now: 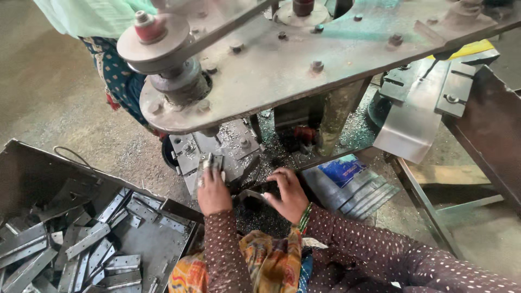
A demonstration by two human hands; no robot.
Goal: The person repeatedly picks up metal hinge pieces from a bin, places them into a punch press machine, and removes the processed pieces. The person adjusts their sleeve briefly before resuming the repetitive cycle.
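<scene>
Steel strip [211, 161] pinched in left hand [213, 190] on press die block [217, 149], right hand [287, 194] fingers curled over 2nd dark piece [255, 194] nearby; risk: fingertips crushed under tooling, cut on burrs.

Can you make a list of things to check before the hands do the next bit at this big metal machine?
1. Left hand holding a small metal piece at the machine block: ok.
2. Right hand resting on a flat metal piece: ok.
3. Fingers away from the press's moving parts: cannot tell.
4. Tray on the left has metal strips: ok.
5. Metal shavings litter the machine bed: not ok.
</scene>
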